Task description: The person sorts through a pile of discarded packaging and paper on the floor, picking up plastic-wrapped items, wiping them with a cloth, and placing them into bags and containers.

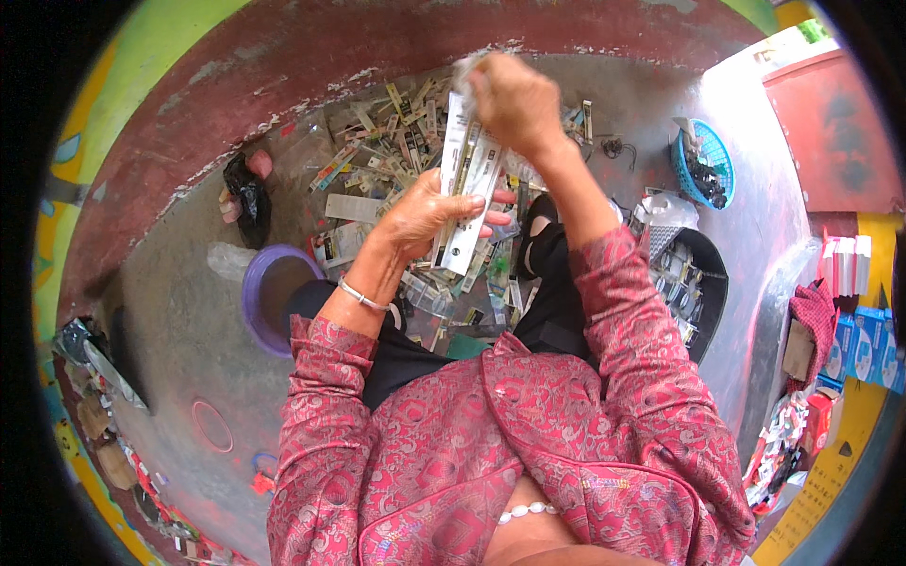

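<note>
My left hand (pixel 415 219) is closed around a few long, narrow white packages (pixel 462 241) with printed fronts, its thumb lying across them and its other fingers behind. They stand nearly upright, leaning a little to the right. At their top end my right hand (pixel 517 106) pinches crumpled clear plastic (pixel 464 74). Whether that plastic is a wrapper around the packages or separate from them, I cannot tell. Below and beyond my hands, many similar slim packages lie in a loose heap (pixel 415 127) on the floor, reaching between my feet.
A purple basin (pixel 253 302) stands left of my legs, with a black plastic bag (pixel 250 203) beyond it. On the right are a black tub (pixel 719 288) of packaged items and a blue basket (pixel 727 156) with dark things in it. A low maroon wall (pixel 283 57) curves behind the heap.
</note>
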`<state>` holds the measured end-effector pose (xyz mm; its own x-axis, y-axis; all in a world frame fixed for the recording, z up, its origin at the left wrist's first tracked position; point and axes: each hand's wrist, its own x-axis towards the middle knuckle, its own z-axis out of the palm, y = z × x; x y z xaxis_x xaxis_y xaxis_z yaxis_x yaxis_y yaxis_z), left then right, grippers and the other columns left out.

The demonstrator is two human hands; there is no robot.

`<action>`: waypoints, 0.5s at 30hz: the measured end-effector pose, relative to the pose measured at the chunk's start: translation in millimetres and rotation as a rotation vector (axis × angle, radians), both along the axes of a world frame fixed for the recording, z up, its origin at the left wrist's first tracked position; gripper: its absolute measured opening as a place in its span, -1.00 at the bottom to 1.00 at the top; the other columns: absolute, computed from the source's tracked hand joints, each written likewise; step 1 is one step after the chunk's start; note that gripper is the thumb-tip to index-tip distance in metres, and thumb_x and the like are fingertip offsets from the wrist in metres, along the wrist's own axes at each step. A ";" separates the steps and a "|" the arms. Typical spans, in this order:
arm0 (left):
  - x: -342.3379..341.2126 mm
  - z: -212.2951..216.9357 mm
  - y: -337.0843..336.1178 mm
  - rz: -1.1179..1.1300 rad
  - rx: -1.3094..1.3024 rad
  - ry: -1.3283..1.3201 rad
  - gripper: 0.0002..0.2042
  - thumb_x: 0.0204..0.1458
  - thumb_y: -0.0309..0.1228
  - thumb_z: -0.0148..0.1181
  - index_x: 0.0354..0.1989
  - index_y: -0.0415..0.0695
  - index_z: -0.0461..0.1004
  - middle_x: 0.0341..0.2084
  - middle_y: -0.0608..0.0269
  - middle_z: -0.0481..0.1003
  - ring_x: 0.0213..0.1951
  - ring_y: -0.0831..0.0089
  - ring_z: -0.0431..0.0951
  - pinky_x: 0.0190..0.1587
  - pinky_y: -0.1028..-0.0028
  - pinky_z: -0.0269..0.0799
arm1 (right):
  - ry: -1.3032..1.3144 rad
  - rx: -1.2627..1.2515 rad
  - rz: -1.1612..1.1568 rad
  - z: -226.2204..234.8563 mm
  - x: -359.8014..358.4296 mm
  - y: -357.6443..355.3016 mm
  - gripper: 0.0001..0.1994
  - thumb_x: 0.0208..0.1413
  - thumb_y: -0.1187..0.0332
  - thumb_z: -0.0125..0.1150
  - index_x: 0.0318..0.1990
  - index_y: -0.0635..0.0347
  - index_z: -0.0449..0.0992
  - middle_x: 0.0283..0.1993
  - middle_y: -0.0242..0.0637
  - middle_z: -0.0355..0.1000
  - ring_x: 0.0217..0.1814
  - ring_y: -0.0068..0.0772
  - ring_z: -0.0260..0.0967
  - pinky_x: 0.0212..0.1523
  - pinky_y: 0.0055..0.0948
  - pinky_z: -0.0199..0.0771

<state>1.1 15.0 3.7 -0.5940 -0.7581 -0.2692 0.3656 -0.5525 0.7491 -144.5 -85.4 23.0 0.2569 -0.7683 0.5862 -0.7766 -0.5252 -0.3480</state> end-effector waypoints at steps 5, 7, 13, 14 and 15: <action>7.6 -15.2 -11.6 0.201 0.075 0.172 -0.45 -0.14 -0.56 0.17 0.09 -0.29 0.15 -0.09 -0.09 0.36 -0.16 0.26 0.49 -0.19 0.41 0.51 | -0.404 -0.084 -0.248 13.0 -49.5 -30.6 -0.78 0.01 0.27 0.04 -0.46 0.26 0.48 -0.50 -0.18 0.46 -0.52 -0.34 0.42 -0.52 -0.41 0.39; 5.0 -16.5 -17.3 0.240 0.074 0.211 -0.46 -0.13 -0.59 0.14 0.09 -0.29 0.13 -0.07 -0.13 0.34 -0.11 0.22 0.46 -0.11 0.35 0.47 | -0.544 0.033 -0.071 21.4 -35.5 -5.2 -0.78 0.00 0.26 0.06 -0.43 0.25 0.49 -0.50 -0.21 0.46 -0.49 -0.40 0.43 -0.49 -0.43 0.39; 0.4 -13.9 -7.4 0.228 0.030 -0.009 -0.64 -0.13 -0.56 0.15 -0.10 -0.28 0.30 -0.23 -0.03 0.45 -0.23 0.23 0.52 -0.25 0.38 0.52 | 0.091 0.126 0.313 -0.3 19.8 39.3 -0.81 -0.06 0.19 0.11 -0.45 0.11 0.38 -0.51 -0.15 0.37 -0.39 -0.10 0.39 -0.39 -0.27 0.37; -1.1 -9.3 -4.0 0.206 0.021 -0.060 -0.66 -0.14 -0.57 0.15 -0.13 -0.29 0.31 -0.23 -0.02 0.45 -0.25 0.24 0.53 -0.27 0.39 0.53 | 0.126 0.120 0.245 -2.7 18.0 37.8 -0.81 -0.04 0.19 0.08 -0.46 0.09 0.37 -0.54 -0.16 0.38 -0.39 -0.10 0.41 -0.40 -0.24 0.38; -3.2 -2.7 -1.3 0.157 0.050 -0.012 -0.67 -0.09 -0.64 0.03 -0.07 -0.32 0.28 -0.22 -0.06 0.44 -0.30 0.22 0.54 -0.30 0.39 0.55 | 0.104 0.104 0.101 -3.4 10.8 26.0 -0.82 -0.03 0.18 0.07 -0.45 0.08 0.38 -0.52 -0.18 0.40 -0.40 -0.10 0.41 -0.40 -0.24 0.38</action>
<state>-2.1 13.7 1.0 -0.4657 -0.8270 -0.3150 0.4421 -0.5257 0.7268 -133.7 -59.4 19.5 0.3907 -0.7908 0.4711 -0.7563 -0.5676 -0.3255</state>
